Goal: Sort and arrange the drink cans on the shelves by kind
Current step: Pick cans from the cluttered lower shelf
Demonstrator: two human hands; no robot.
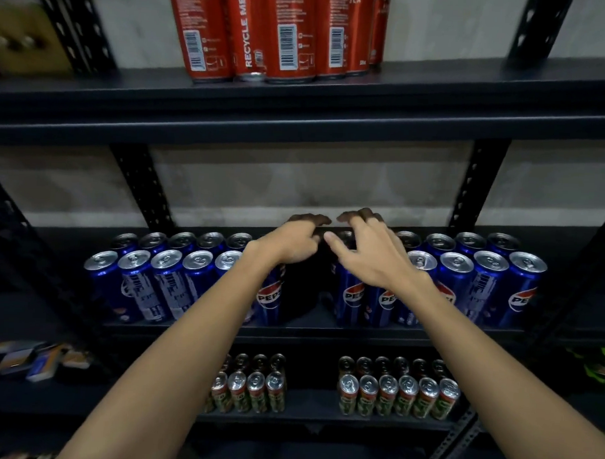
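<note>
On middle shelf (325, 329), blue Pepsi cans (138, 285) stood two rows deep. Left hand (290, 242) and right hand (372, 255), fingers curled over back-row cans; grip unclear. Four visible red cylinders (277, 32) at 12 o'clock.

Red can (250, 35) on top shelf: white words "RECYCLE ME" run up its side. Other red cans (287, 36) beside it: white barcode boxes, small print too tiny to read.

Blue cans on middle shelf: word "PEPSI" on round red, white, blue logo. Can left of gap (270, 297) shows "PEPS". Can right of gap (349, 294) shows "PEPS". Far right blue can (521, 295) shows "PE". Some blue cans (144, 289) turned to barcode side, print blurry.

Green-and-red cans (388, 397) on bottom shelf: label words too blurry to read.
</note>
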